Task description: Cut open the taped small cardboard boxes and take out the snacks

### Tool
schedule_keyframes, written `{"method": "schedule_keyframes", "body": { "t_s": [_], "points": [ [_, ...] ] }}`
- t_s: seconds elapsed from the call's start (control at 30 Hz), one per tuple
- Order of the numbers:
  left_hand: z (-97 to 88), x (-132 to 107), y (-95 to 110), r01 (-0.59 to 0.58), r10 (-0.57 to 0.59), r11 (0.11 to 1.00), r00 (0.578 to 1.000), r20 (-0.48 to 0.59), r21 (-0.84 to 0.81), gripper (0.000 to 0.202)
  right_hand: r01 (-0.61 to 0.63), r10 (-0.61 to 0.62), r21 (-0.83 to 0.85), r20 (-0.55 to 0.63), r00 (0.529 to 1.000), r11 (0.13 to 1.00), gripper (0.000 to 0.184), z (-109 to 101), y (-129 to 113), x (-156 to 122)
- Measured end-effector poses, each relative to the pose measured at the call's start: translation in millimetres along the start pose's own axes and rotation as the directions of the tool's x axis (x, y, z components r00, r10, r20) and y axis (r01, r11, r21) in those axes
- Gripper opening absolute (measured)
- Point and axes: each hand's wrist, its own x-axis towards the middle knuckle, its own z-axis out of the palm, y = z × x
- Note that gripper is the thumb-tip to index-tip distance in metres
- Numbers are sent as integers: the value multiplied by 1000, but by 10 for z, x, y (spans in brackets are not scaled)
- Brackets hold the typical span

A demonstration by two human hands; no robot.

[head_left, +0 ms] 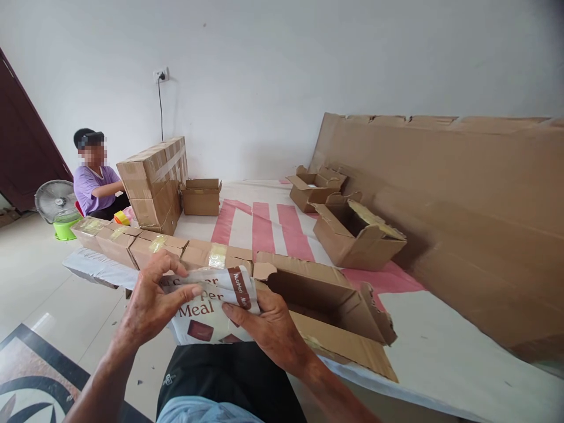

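Between my two hands is a white printed plastic bag [205, 320] with brown lettering that includes the word "Meal" and a brown strip on its right side. My left hand [156, 294] pinches the upper left edge, thumb lying across the front. My right hand [271, 326] grips the right side, thumb on the front and fingers behind it, out of sight. Just right of the bag stands an open cardboard box [343, 346] with its flaps up. The part of its interior that shows is dark.
A row of taped boxes [163, 244] lines the table's front edge at left, near stacked cartons [150, 182]. Open boxes [356, 235] stand farther back. A large cardboard sheet [462, 223] leans on the wall. A seated person [97, 182] is at left beside a fan [57, 200].
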Motion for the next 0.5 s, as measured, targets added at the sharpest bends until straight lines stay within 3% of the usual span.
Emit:
{"method": "schedule_keyframes", "body": {
  "t_s": [0.23,0.5],
  "points": [
    [-61,118,29,27,-17,995,995,99,-98,17,-27,27,-5,37,999,1000,41,-4,86,-18],
    [-25,140,-53,90,-76,988,991,114,-127,16,-46,41,60,87,995,997,40,52,120,-6]
  ]
}}
